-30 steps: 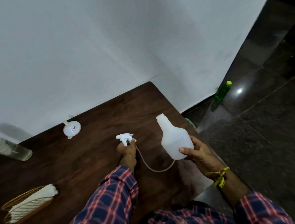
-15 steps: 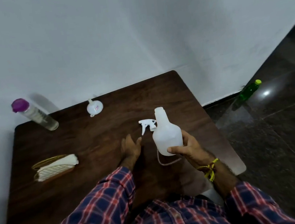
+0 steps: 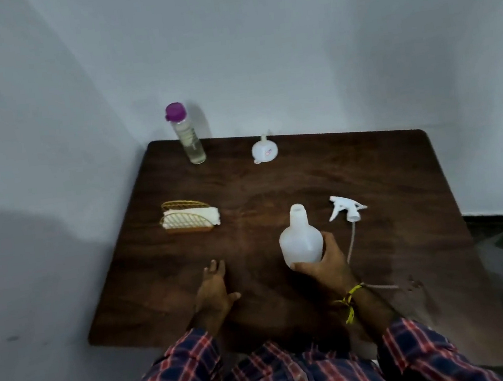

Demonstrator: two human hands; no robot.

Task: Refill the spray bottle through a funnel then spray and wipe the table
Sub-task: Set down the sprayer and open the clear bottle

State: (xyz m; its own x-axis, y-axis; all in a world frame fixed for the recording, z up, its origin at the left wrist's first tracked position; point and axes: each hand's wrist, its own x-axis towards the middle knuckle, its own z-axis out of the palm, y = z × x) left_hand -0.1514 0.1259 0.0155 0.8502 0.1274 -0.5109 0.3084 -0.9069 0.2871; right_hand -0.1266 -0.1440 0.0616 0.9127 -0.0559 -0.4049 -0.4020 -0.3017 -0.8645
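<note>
Right hand [image 3: 322, 264] curls round the lower body of the white translucent plastic spray bottle [image 3: 301, 241], which stands upright and uncapped near the table's centre; left hand [image 3: 213, 293] lies flat on the wood at about eight o'clock from the bottle, fingers straight, holding nothing.

Beneath both spreads the dark brown wooden table [image 3: 384, 174], pushed into a corner of pale walls. At about eleven o'clock from the spray bottle, near the far edge, stands a tall clear bottle with a purple cap [image 3: 188, 134], holding pale liquid. At about ten o'clock sits a gold wire holder with white folded napkins [image 3: 190, 218]. At about two o'clock, just beside the spray bottle but apart from it, lies the white trigger spray head [image 3: 346, 208] on its side, its thin dip tube [image 3: 351, 241] trailing toward the near edge past the right wrist. At twelve o'clock, near the far edge, rests a small white plastic funnel [image 3: 263, 150], spout pointing away.
</note>
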